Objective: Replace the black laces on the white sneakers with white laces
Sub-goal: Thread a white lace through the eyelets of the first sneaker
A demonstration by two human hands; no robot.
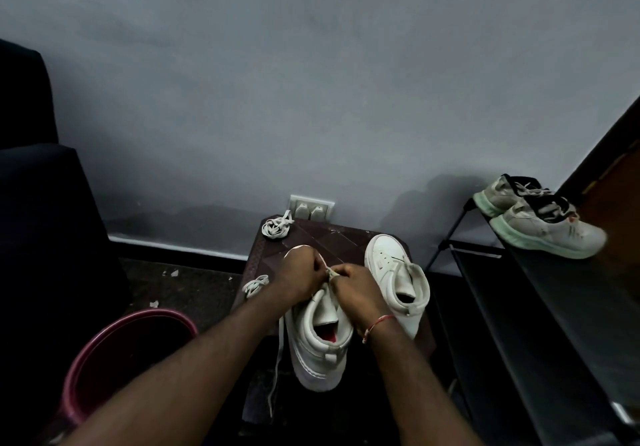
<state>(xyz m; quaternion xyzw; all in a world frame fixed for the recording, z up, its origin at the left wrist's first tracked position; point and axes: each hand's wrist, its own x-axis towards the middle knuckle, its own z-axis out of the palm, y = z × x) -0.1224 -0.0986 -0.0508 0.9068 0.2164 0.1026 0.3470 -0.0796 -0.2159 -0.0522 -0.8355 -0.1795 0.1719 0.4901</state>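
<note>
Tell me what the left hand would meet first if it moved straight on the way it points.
The left hand points right, toward the right hand, so it would likely meet its fingers almost at once, above the near sneaker.

Two bare forearms reach in from the bottom edge, uncovered as far as the frame shows, with no sleeves in view. The left hand has no ring, watch or band that can be seen. The right hand has a thin red thread bracelet wound around its wrist, with a few pale beads or knots along it.
</note>
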